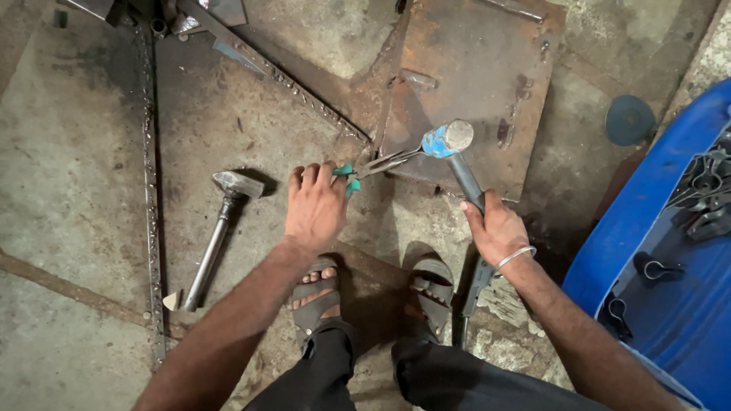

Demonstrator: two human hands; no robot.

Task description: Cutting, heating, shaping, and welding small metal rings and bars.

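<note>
- Head view: the left hand (316, 205) reached down over the floor (68, 167), fingers curled tight round the green grips of a pair of pliers (373, 164).
- The pliers ran up and to the right from that hand, their nose stretched to the lower left corner of a rusty steel plate (472, 84); what the nose gripped was too small to tell.
- The right hand (495, 228) was wrapped firmly round the dark handle of a hammer (453, 144), a metal bangle (515, 256) on its wrist.
- The hammer's head, with blue on its side, was raised just above the pliers' tip, so the two tools met at the plate's near edge, between the two hands.
- A second hammer (217, 228) lay on the floor to the left of the left hand, near it but apart, head up and handle pointing down the frame.
- Two sandalled feet (320, 293) stood just below the hands, close on the near side.
- A long welded metal strip (148, 175) ran up the floor on the far left, and an angled bar (282, 76) slanted down toward the plate's corner, hemming the left hand's patch of floor.
- On the right, a blue bin (670, 251) holding dark metal clips (704, 194) stood well apart from the right hand.
- A round grey disc (630, 120) lay on the floor beyond the plate's right edge.
</note>
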